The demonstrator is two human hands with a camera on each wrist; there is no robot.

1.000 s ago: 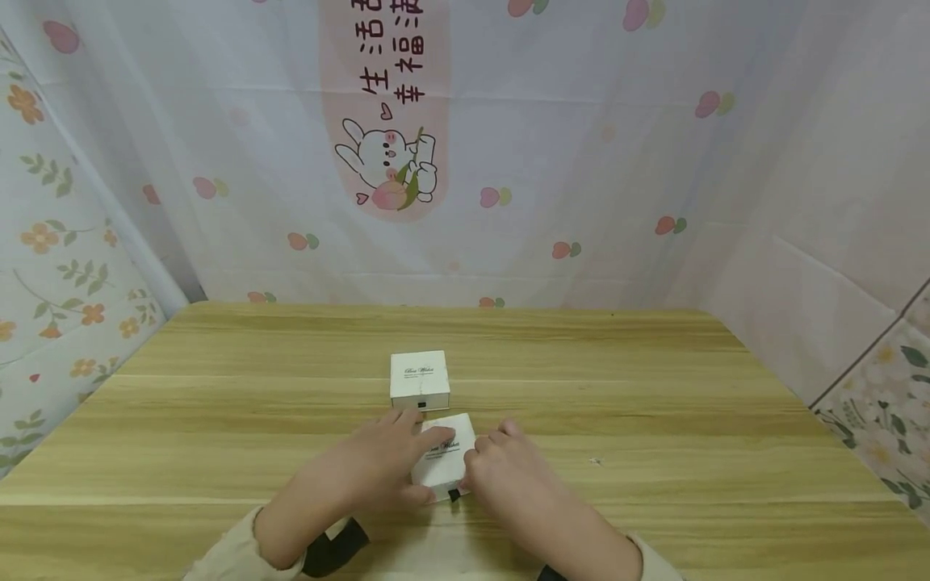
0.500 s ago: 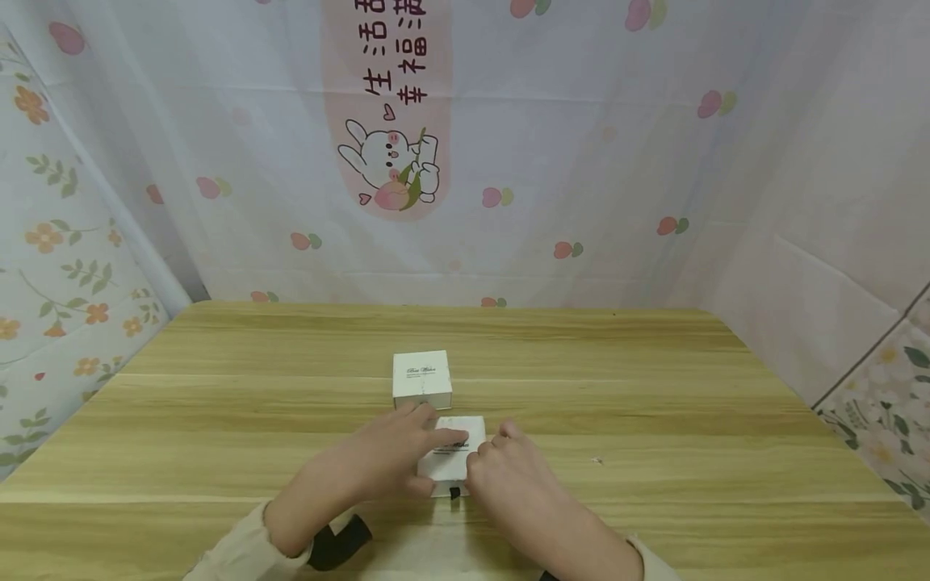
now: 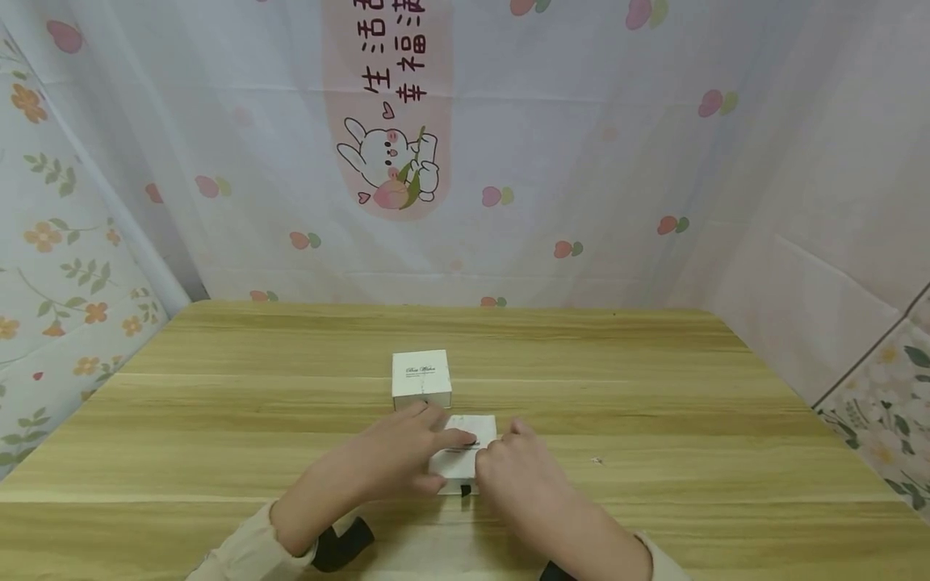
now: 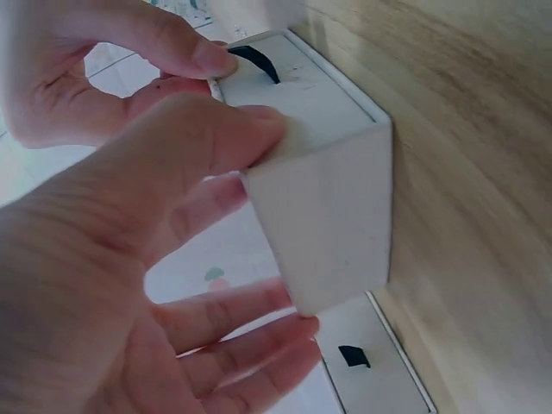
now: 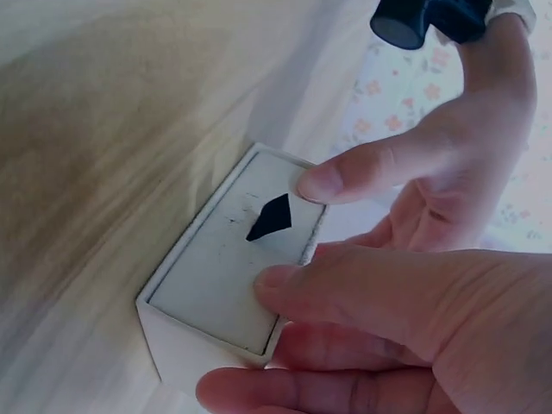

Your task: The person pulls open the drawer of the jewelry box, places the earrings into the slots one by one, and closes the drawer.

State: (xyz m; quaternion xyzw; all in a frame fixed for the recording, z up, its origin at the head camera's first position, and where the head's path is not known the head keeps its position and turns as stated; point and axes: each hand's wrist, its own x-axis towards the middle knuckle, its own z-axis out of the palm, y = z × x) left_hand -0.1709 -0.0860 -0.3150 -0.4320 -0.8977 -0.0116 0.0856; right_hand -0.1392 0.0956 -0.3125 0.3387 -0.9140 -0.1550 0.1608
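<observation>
A small white gift box (image 3: 459, 466) with dark lettering on its lid rests on the table, between both hands. My left hand (image 3: 395, 452) grips it from the left: the index finger lies across the lid and the thumb presses the front face. From the right, my right hand (image 3: 525, 480) holds it with curled fingers, its thumb also on the front face in the right wrist view. A black pull tab (image 5: 272, 216) sticks out of that face, between the two thumbs. Just behind stands a second white box (image 3: 421, 375), lettered "Best Wishes", its front partly hidden by my left fingers.
The wood-grain table (image 3: 654, 387) extends to a printed curtain (image 3: 552, 161) at the back. A tiny pale scrap (image 3: 596, 461) lies right of the hands. A black wrist fitting (image 3: 341, 545) shows below the left sleeve.
The near box has shifted slightly right and turned squarer to the table's front, both hands moving with it. My left index finger covers more of the lettering. The far box stays put.
</observation>
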